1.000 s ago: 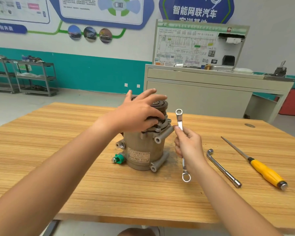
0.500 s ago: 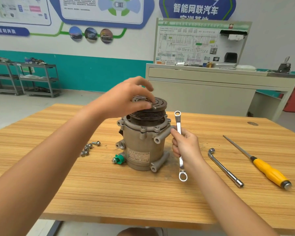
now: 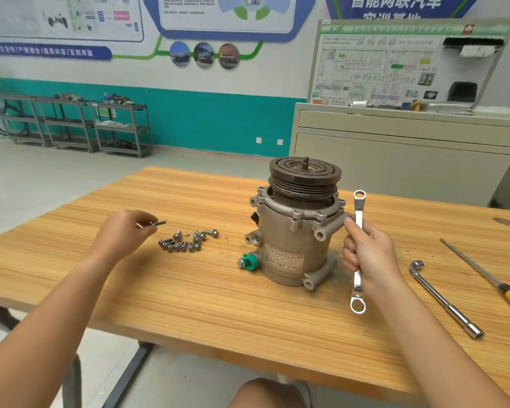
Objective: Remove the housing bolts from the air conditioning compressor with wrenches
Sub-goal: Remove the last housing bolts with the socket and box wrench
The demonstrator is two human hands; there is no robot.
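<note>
Left hand (image 3: 124, 231) pinches 1 bolt (image 3: 158, 223) at centre left, just left of the pile (image 3: 186, 242), so we keep bolts together. Right hand (image 3: 365, 254) grips the wrench (image 3: 358, 219) upright beside the compressor (image 3: 295, 240), likely kept ready.

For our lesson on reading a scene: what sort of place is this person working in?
Probably a car-mechanics training workshop: a compressor stands on a wooden workbench, a wiring-diagram board stands behind it, and metal shelves line the far wall.

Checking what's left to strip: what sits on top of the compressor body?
A dark grooved pulley sits on the compressor, a threaded shaft stub standing at its centre. Whatever lies under the pulley is covered.
</note>
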